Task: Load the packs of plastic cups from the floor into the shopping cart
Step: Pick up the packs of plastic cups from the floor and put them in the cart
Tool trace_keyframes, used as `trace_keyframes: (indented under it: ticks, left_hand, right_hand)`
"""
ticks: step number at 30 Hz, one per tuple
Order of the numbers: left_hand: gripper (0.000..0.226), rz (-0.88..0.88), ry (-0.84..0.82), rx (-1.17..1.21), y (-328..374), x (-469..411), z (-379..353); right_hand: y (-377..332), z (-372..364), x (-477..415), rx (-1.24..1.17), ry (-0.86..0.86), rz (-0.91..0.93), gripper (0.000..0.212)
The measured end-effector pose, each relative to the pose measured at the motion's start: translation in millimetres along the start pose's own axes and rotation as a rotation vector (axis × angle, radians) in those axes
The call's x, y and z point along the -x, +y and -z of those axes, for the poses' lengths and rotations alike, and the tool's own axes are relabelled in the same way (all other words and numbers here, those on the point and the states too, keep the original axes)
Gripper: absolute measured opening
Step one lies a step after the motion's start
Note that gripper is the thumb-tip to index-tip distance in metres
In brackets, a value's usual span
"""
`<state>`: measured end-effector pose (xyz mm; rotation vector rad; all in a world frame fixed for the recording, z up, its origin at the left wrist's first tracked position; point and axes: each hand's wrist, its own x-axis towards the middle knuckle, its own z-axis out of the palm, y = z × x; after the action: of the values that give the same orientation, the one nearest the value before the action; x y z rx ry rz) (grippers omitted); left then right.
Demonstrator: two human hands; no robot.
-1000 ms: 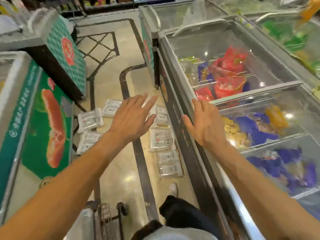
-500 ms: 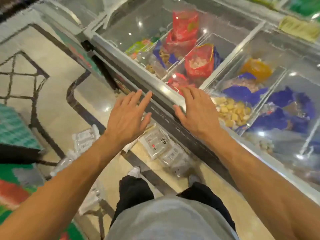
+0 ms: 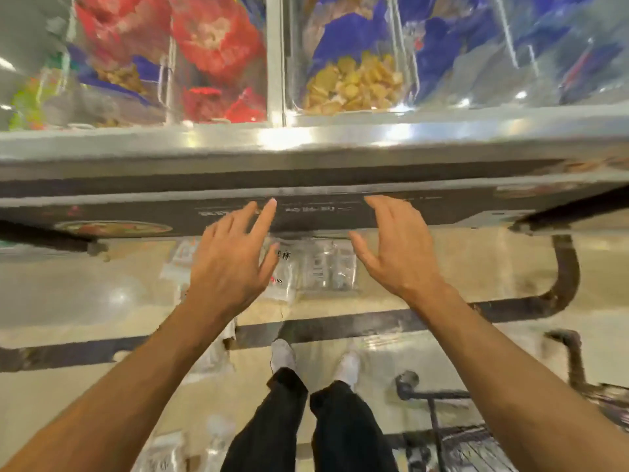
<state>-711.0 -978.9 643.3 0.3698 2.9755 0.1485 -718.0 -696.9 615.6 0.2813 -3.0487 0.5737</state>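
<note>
Empty hands hover over packs of cups by a freezer.
Other packs lie on the floor at lower left. The left hand is spread, fingers straight, holding nothing; the packs of cups lie flat between it and the right hand, also loose and empty. The cart stands at lower right.

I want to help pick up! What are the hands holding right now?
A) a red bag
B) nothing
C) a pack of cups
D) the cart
B: the left hand and right hand are both open and empty, with the packs of cups lying on the floor.
</note>
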Motion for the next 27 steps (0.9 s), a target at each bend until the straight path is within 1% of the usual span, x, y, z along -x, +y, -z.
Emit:
trace_keyframes:
  ticks: [4,6,9,11,13,16,19,20,21,23,24,27]
  left_hand:
    - [0.071,-0.001,0.016,0.038,7,-30,-104]
    - [0.070,-0.033,0.030,0.042,7,-43,-166]
    - [0.072,-0.047,0.038,0.036,2,-61,-265]
    - [0.075,-0.030,0.044,0.012,-6,-74,-337]
    - [0.079,0.010,0.017,0.012,-14,-86,-412]
    - [0.088,0.022,-0.024,0.073,-25,-98,-526]
    - [0.099,0.125,-0.168,0.129,-35,-111,-620]
    - [0.104,0.126,-0.180,0.153,-39,-116,-651]
    - [0.106,0.076,-0.175,0.162,-43,-119,-677]
    - [0.106,-0.010,-0.160,0.084,-48,-126,-723]
    - [0.108,-0.001,-0.136,0.058,-52,-131,-739]
    - [0.129,0.104,-0.161,0.100,-48,-150,-753]
  right_hand:
    - [56,-84,32,0.022,0.022,-0.094,0.069]
    - [80,-134,44,0.025,0.046,-0.149,0.070]
    - [112,-223,59,-0.020,0.067,-0.252,0.075]
    - [136,-290,64,-0.049,0.073,-0.320,0.083]
    - [162,-357,69,-0.048,0.023,-0.394,0.093]
    - [208,-454,74,-0.027,-0.069,-0.495,0.112]
    - [247,-529,74,-0.078,-0.117,-0.584,0.124]
    - [259,-554,74,-0.114,-0.142,-0.621,0.128]
    - [268,-577,73,-0.144,-0.177,-0.645,0.135]
    - [282,-616,71,-0.176,-0.257,-0.665,0.149]
    - [286,-633,70,-0.196,-0.278,-0.671,0.151]
    - [295,-672,68,-0.325,-0.253,-0.717,0.142]
